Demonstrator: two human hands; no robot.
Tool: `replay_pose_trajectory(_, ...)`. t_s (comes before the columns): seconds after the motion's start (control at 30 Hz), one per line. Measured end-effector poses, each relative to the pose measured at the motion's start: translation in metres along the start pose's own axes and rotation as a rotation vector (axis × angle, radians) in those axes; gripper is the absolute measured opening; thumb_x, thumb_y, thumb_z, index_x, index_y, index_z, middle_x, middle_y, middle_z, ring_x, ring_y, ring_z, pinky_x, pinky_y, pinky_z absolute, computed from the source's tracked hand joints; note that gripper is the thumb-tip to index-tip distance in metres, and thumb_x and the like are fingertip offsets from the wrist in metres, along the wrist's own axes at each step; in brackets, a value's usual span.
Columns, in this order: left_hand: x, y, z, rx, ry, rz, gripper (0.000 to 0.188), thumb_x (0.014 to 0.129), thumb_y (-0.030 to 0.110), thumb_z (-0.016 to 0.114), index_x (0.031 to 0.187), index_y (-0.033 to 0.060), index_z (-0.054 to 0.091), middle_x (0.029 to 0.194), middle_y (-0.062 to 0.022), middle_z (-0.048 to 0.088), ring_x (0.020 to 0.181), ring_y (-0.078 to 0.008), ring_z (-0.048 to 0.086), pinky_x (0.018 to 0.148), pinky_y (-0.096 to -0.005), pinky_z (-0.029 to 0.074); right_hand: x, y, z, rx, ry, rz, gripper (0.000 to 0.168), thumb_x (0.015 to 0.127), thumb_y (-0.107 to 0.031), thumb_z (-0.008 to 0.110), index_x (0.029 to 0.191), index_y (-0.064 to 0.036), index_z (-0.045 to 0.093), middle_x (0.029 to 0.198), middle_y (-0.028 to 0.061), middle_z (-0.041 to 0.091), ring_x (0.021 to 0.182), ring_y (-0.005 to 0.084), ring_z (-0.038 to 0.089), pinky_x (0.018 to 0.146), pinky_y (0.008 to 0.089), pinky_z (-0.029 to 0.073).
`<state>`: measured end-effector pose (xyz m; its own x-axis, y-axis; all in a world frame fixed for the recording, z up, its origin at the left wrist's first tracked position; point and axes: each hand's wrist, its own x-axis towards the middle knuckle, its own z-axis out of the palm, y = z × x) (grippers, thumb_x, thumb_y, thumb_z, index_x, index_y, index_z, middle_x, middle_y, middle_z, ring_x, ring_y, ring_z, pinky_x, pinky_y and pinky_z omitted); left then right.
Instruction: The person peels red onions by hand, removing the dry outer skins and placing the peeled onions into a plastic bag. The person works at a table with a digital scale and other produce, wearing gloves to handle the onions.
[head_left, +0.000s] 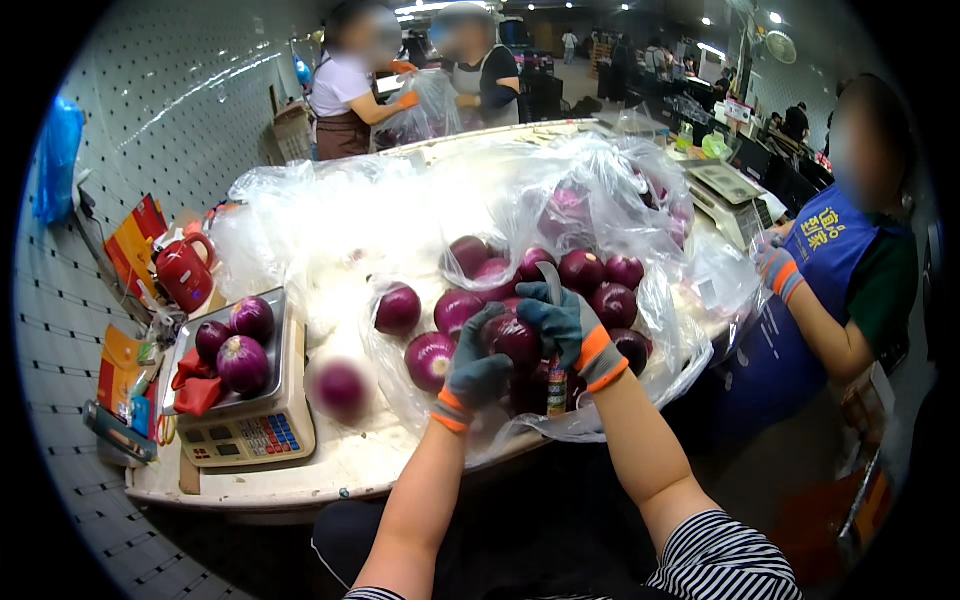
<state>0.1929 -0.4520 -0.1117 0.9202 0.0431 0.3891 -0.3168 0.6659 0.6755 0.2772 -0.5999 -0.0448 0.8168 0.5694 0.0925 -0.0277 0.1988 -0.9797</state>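
Grey-blue work gloves with orange cuffs cover both hands. My left hand (480, 364) grips a red onion (512, 339) from the left. My right hand (562, 326) is closed around the handle of a knife, its curved blade (553, 282) pointing up, with the fingers against the same onion. Beneath and around the hands, several red onions (615, 304) lie in an open clear plastic bag (679, 352). One loose red onion (339, 388) sits on the table left of the bag, partly blurred.
A price scale (251, 439) at the left bears several onions (242, 364) and a red cloth (196, 386). Behind it stands a red kettle (184, 271). More bagged onions (570, 214) lie further back on the table (337, 480). A co-worker's gloved hand (776, 262) is at the right; two people stand across the table.
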Motion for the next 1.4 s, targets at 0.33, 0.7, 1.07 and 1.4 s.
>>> replay_pose_trajectory(0.33,0.009,0.015,0.049,-0.464,0.056,-0.256,0.038,0.089,0.019,0.056,0.123,0.0076,0.043,0.110,-0.0037,0.049,0.098,-0.0152,0.050,0.087,-0.0320,0.044,-0.007,-0.015,0.013,-0.003,-0.031,-0.029,0.029,0.084,-0.019,0.066,0.107,-0.003,0.062,0.082,0.0017,0.064,0.058,0.0060,0.052,0.050,0.0206,0.042)
replay_pose_trajectory(0.7,0.001,-0.014,-0.016,-0.677,0.035,-0.105,0.044,0.090,0.032,0.057,0.128,0.0094,0.051,0.126,-0.0101,0.055,0.121,-0.0293,0.048,0.107,-0.0451,0.034,0.001,-0.003,-0.002,-0.825,0.221,-0.297,0.032,0.089,-0.032,0.054,0.107,-0.005,0.056,0.098,0.0204,0.063,0.093,0.0368,0.060,0.077,0.0422,0.048)
replay_pose_trajectory(1.07,0.001,-0.013,-0.027,-0.320,0.098,0.062,0.045,0.089,0.021,0.060,0.128,0.0023,0.047,0.120,-0.0115,0.058,0.113,-0.0264,0.054,0.102,-0.0417,0.039,-0.029,0.017,0.032,-1.153,0.097,-0.354,0.046,0.090,-0.035,0.052,0.127,-0.009,0.049,0.110,0.0214,0.061,0.093,0.0391,0.061,0.077,0.0457,0.050)
replay_pose_trajectory(1.4,-0.002,-0.006,-0.008,-0.009,0.127,0.125,0.053,0.084,0.010,0.063,0.131,0.0085,0.038,0.108,-0.0095,0.059,0.093,-0.0227,0.062,0.083,-0.0350,0.052,-0.033,0.013,0.028,-1.251,0.116,-0.484,0.037,0.092,-0.035,0.051,0.116,-0.006,0.056,0.103,0.0156,0.064,0.091,0.0326,0.062,0.073,0.0423,0.052)
